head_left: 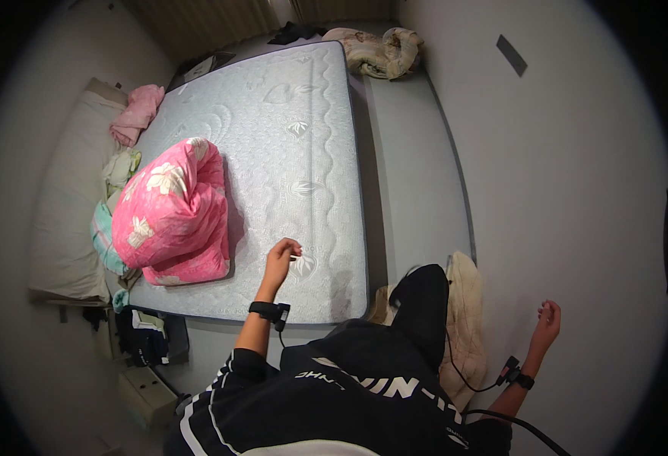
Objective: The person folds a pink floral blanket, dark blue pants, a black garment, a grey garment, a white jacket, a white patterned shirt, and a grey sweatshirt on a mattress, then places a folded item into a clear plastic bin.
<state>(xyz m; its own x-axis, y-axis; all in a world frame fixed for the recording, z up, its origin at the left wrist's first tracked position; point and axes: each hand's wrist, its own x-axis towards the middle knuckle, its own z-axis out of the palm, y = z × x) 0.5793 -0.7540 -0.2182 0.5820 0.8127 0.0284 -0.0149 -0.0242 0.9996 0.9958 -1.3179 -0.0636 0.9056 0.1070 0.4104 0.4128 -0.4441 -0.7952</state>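
My left hand (283, 256) is raised over the near part of a bare pale mattress (277, 165), with its fingers loosely curled and nothing seen in it. Out to the right, beside the wall, my right hand (549, 314) holds nothing that shows; its fingers are bent. Both wrists wear black straps with small devices and cables. A bundled pink quilt with white flowers (177, 211) lies on the mattress's left part, to the left of my left hand.
Left of the mattress are a padded headboard (71, 199), a pink cloth (137, 113) and a turquoise cloth (103, 236). A nightstand (148, 393) stands at lower left. Bundled bedding (388, 54) lies by the far corner, and a beige quilt (465, 330) lies beside my leg, along the right wall.
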